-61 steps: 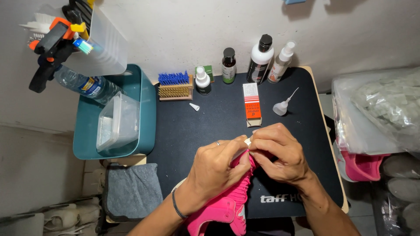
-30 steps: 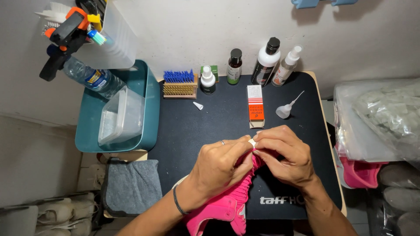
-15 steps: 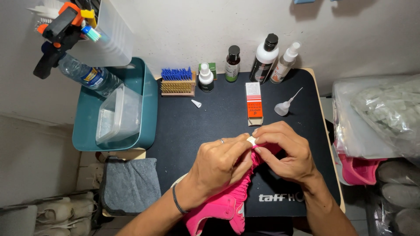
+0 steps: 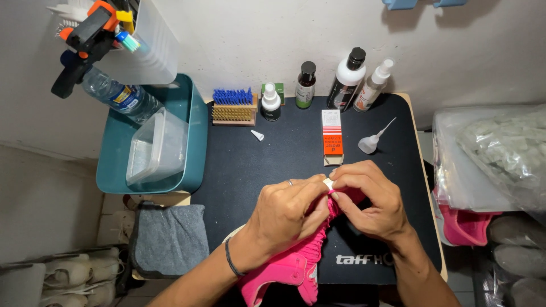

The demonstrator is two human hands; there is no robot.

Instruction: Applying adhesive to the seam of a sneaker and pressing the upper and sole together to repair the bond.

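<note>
While both hands met over the near half of the dark surface (image 4: 273,159), a pink shoe (image 4: 296,261) lay between them, its long axis running from the near edge of the surface up and slightly rightward toward the orange-and-white box (image 4: 332,136). The shoe's far end sat right under the fingertips, so neither hand had to reach: the left hand (image 4: 284,213) covered the shoe's left flank and the right hand (image 4: 369,199) its right, about equally close. The fingers of both hands were curled and pressed together at one spot, pinching a small white piece (image 4: 327,183) at the shoe's far tip; whether that piece was a lace end or a tag could not be told. A ring showed on the left hand and a dark band on its wrist.

Just beyond the box end nearest the hands nothing lay between fingers and shoe. To the right of the box rested a small clear dropper bottle (image 4: 369,142), tilted with its nozzle pointing away; to the left of it lay a tiny white cap (image 4: 257,135). Farther beyond the box stood a row of bottles (image 4: 347,79) against the wall, and a blue-bristled brush (image 4: 233,107) lay well left of it. Farther left still, off the surface, a teal tray (image 4: 196,136) held a clear tub (image 4: 156,148) and a water bottle (image 4: 116,96).
</note>
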